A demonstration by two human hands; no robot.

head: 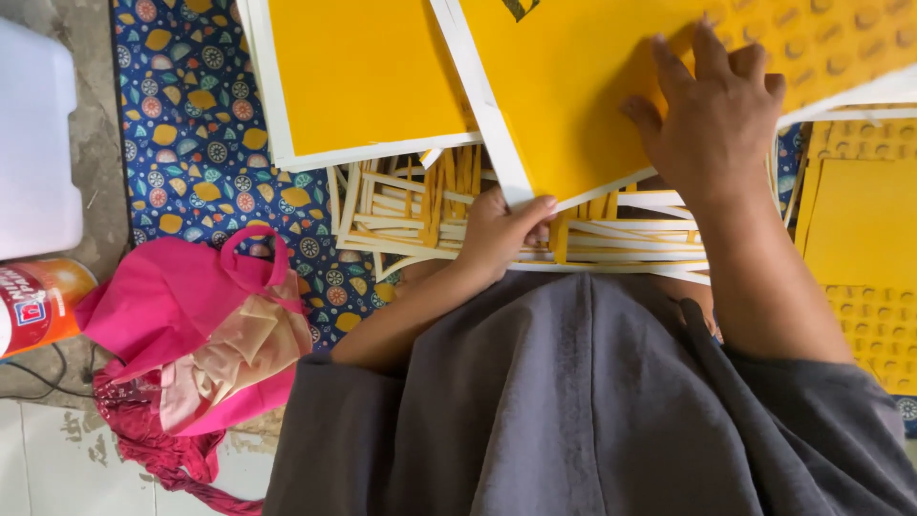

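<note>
Right hand (718,115) flat atop yellow sheet (583,86)

The 1 head camera looks steeply down from close above, the left hand (497,234) and right hand (716,119) just beyond the person's grey-clad lap.

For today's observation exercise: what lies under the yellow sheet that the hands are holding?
Under the yellow sheet lies a heap of white and yellow cut strips, on a patterned blue mat. The left hand grips the sheet's edge; the right hand presses flat. Whatever lies beneath its middle is covered.
</note>
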